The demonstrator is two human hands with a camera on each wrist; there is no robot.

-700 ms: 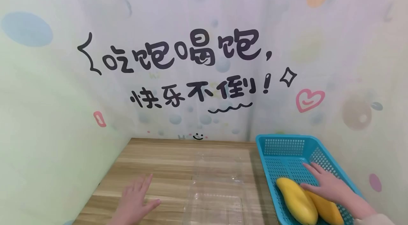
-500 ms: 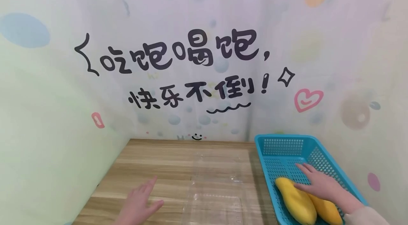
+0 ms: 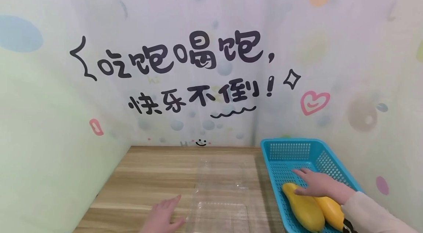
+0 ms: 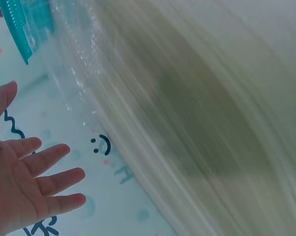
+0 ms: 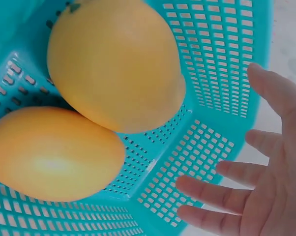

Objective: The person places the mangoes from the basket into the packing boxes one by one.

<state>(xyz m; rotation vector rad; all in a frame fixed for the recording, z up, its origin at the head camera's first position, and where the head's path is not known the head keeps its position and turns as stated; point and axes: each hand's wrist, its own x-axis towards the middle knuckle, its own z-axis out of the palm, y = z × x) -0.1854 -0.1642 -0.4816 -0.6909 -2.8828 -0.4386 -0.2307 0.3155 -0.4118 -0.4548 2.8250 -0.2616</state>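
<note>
My right hand [image 3: 318, 185], fingers spread, hovers over the blue plastic basket [image 3: 269, 167] at the right. Two yellow mangoes lie side by side in that basket: the left one [image 3: 305, 209] partly under my thumb in the head view, the right one [image 3: 330, 213] partly behind my hand and sleeve. The right wrist view has both mangoes, with my palm and fingers [image 5: 214, 191] beyond them, holding nothing. At the lower middle, my left hand [image 3: 163, 216] is open and bare, beside a clear plastic box [image 3: 221, 207] with its lid spread open on the table.
The wood-grain table [image 3: 148, 167] ends at a printed curtain [image 3: 198, 13] at the back, with another pale curtain side [image 3: 43, 145] along the left. The basket's raised wall stands to the right of the clear box.
My left hand has moved right and slightly down, toward the clear box. My right hand has shifted left over the mangoes, and more sleeve shows. The head view has turned slightly.
</note>
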